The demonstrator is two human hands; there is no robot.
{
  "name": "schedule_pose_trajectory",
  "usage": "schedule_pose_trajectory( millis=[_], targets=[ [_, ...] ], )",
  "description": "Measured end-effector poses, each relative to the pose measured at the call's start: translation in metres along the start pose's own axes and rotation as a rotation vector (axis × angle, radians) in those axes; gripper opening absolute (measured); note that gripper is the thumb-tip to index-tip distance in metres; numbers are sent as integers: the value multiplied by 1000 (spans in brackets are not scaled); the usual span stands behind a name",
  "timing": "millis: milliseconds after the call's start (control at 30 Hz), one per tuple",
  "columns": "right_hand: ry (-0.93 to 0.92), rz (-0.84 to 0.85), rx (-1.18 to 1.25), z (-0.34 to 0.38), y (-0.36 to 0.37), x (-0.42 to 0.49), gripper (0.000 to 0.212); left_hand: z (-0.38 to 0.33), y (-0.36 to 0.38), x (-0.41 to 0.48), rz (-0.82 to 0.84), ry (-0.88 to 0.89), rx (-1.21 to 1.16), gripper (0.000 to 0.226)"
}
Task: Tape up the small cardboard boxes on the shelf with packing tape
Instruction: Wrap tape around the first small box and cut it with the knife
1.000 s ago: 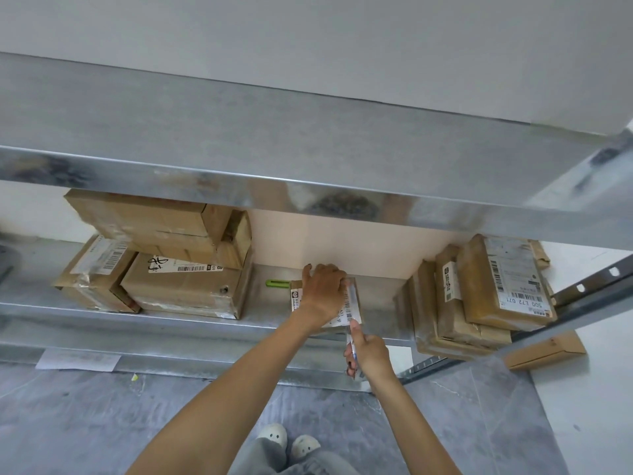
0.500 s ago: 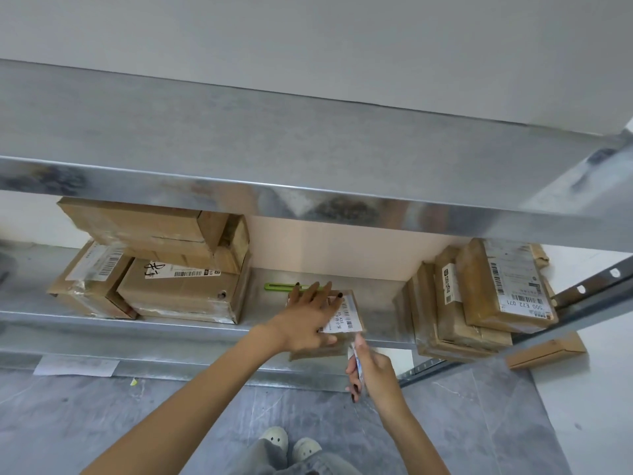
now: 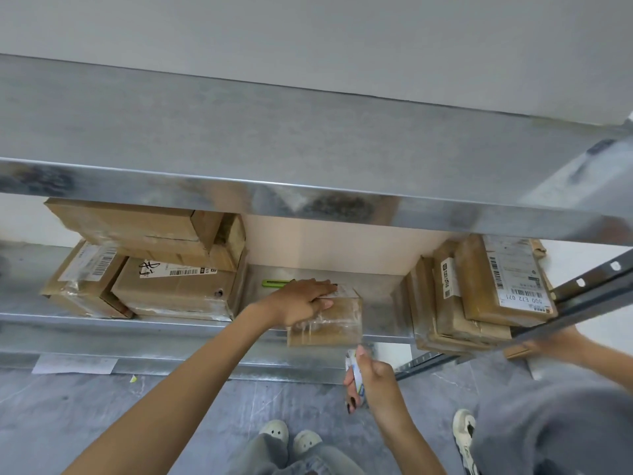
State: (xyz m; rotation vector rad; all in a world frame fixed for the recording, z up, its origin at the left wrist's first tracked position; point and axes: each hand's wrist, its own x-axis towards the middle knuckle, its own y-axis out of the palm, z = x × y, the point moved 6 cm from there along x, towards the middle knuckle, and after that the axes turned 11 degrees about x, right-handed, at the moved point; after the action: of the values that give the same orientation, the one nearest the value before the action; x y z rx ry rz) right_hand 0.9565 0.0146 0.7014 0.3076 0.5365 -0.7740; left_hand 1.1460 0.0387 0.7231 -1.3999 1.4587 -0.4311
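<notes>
A small cardboard box (image 3: 329, 323) wrapped in clear tape sits at the front edge of the lower metal shelf (image 3: 137, 325), its brown side toward me. My left hand (image 3: 301, 303) lies flat on its top and left side, fingers spread. My right hand (image 3: 371, 382) hangs below the shelf edge, closed on a thin white and blue tool (image 3: 355, 371); what it is I cannot tell. A green-handled cutter (image 3: 274, 283) lies on the shelf behind my left hand.
Several taped boxes (image 3: 171, 286) are stacked at the shelf's left, and flat parcels (image 3: 479, 289) lean at the right. An upper metal shelf (image 3: 308, 166) overhangs. Another person (image 3: 555, 423) in grey stands at the lower right, a hand under the right parcels.
The small box has been turned, so its label no longer faces me. My right hand dropped lower and away from it. Another person has entered at the right.
</notes>
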Motion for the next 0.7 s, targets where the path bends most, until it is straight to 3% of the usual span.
schedule_pose_trajectory(
  millis=[400, 567, 700],
  targets=[
    [36, -154, -168, 2, 1, 33, 63, 12, -11, 18, 8, -55, -162, 40],
    [64, -91, -167, 14, -4, 32, 61, 9, -17, 22, 69, -144, 66, 36],
    [86, -83, -135, 13, 2, 28, 60, -29, -5, 24, -158, -115, 260, 38]
  ],
)
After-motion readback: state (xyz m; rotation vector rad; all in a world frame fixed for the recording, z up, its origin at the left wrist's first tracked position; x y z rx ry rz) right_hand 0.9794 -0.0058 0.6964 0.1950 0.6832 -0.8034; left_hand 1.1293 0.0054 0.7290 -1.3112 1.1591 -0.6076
